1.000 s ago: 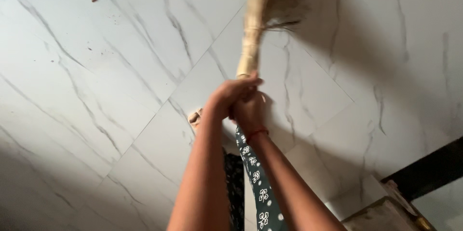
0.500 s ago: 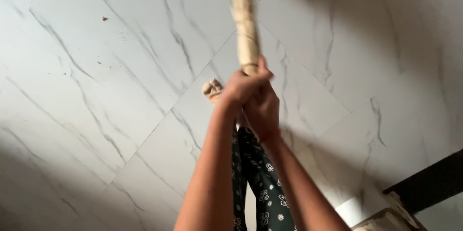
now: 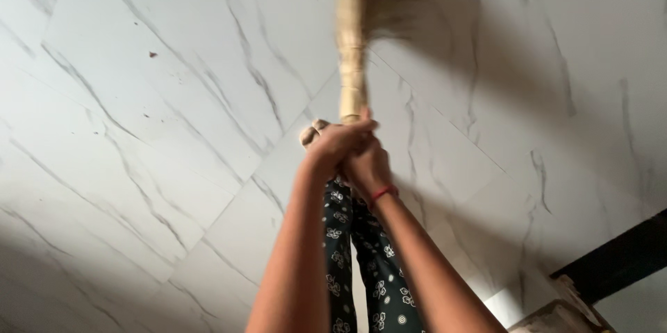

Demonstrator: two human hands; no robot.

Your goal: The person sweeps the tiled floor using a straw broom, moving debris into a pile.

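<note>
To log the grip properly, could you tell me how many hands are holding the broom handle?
2: the left hand and right hand are clasped together at the lower end of the broom handle, above the marble-tiled floor.

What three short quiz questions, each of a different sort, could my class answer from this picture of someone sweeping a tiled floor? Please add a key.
1. True or false: only one hand grips the broom.
2. Which wrist wears the red thread? A) left B) right
3. Fill in: the floor is white marble-look ____ with grey veins.

Key
1. False: the left hand and the right hand both clasp the handle.
2. B
3. tiles
</note>
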